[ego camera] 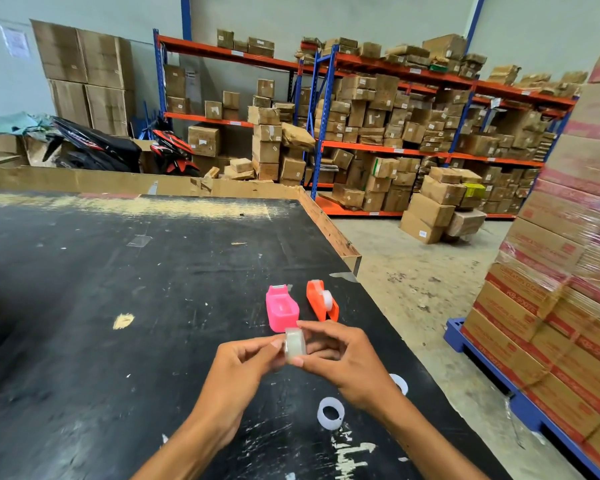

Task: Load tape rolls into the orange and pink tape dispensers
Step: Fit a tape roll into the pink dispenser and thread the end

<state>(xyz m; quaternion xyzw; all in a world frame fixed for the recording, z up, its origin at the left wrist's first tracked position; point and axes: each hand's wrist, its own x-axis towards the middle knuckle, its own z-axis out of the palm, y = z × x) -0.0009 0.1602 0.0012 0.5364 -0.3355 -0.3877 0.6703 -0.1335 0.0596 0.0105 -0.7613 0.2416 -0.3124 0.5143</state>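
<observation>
A clear tape roll [294, 345] is held between both hands just above the black table [118, 289]. My left hand [243, 362] pinches its left side and my right hand [340, 358] grips its right side. Just beyond the hands lies the pink tape dispenser [281, 308], flat, with its hollow empty. Right of it the orange tape dispenser [321, 304] stands with a white-cored tape roll [327, 298] in it. A white ring-shaped roll [330, 412] lies on the table under my right forearm. Another white roll [399, 383] shows partly behind my right wrist.
The table's right edge [329, 233] runs diagonally close to the dispensers, with concrete floor beyond. Shrink-wrapped cartons on a blue pallet [478, 362] stand at the right. Shelving with cardboard boxes [395, 133] fills the back, and a motorbike [101, 147] stands beyond the table.
</observation>
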